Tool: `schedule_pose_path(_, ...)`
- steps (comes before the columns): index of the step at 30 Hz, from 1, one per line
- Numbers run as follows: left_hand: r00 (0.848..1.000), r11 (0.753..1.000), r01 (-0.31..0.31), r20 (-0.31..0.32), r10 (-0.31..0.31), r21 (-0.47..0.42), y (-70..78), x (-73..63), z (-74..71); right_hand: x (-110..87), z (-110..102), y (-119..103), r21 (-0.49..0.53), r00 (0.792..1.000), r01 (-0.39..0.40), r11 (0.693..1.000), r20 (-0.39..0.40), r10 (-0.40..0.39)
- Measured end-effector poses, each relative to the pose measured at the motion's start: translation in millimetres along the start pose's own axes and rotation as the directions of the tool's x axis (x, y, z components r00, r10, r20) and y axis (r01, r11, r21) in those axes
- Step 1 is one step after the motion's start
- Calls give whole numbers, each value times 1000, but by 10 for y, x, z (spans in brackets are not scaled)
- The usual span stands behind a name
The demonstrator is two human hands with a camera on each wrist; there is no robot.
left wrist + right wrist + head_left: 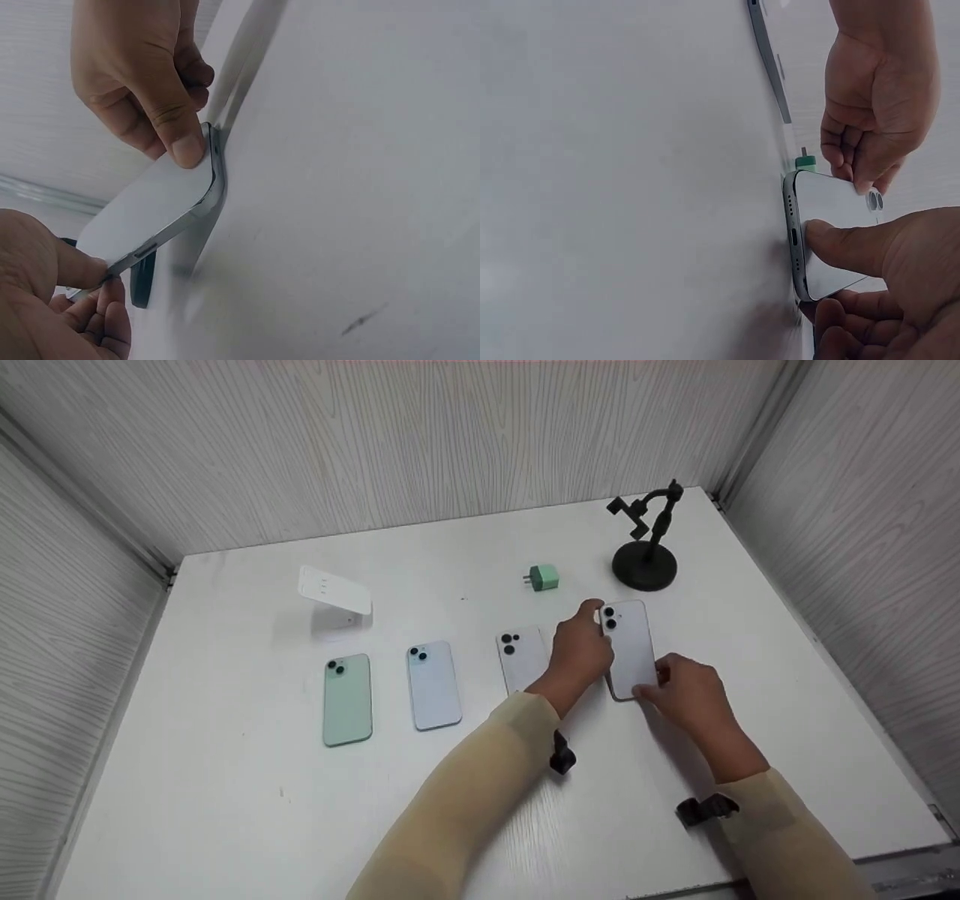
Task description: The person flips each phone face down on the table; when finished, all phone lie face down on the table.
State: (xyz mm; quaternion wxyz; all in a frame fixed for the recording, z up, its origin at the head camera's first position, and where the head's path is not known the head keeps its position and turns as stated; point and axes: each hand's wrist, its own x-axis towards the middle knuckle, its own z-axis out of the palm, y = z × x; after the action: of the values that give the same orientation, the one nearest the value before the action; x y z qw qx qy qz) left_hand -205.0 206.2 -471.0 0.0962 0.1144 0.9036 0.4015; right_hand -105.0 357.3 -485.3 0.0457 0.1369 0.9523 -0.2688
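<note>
Both hands hold a pale lavender-white smartphone (634, 641), its back and two stacked camera lenses facing up. My left hand (583, 651) pinches its left long edge near the lenses. With the thumb on the back and fingers underneath, my right hand (691, 694) grips the near right corner. In the right wrist view the phone's (829, 225) charging-port end sits close over the table. Left of it lies a white phone (523, 656) with three lenses, partly hidden by the left arm. Farther left are a light blue phone (435, 686) and a green phone (348, 699), backs up.
Behind the held phone stands a black phone holder (645, 566) with a round base and jointed arm. A green plug charger (543, 577) lies left of it. At the back left, a white folding stand (334, 589) leans upright. Wood-grain panels (420, 442) enclose the white table (225, 810).
</note>
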Motion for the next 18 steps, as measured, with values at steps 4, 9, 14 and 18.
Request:
schedule_pose_path(4,1000,1000,-12,3,12,-16,-10,2,9,30,-3,24,18,999,-13,1000,30,12)
schedule_pose_path(9,1000,999,-13,18,13,-32,-31,6,16,53,-13,55,29,999,4,1000,49,-5)
schedule_pose_path(14,997,999,-17,80,14,35,-58,2,45,64,-25,65,46,997,37,998,67,-40)
schedule_pose_path(18,991,996,-24,132,12,86,-76,0,84,95,-28,64,34,995,55,998,77,-57)
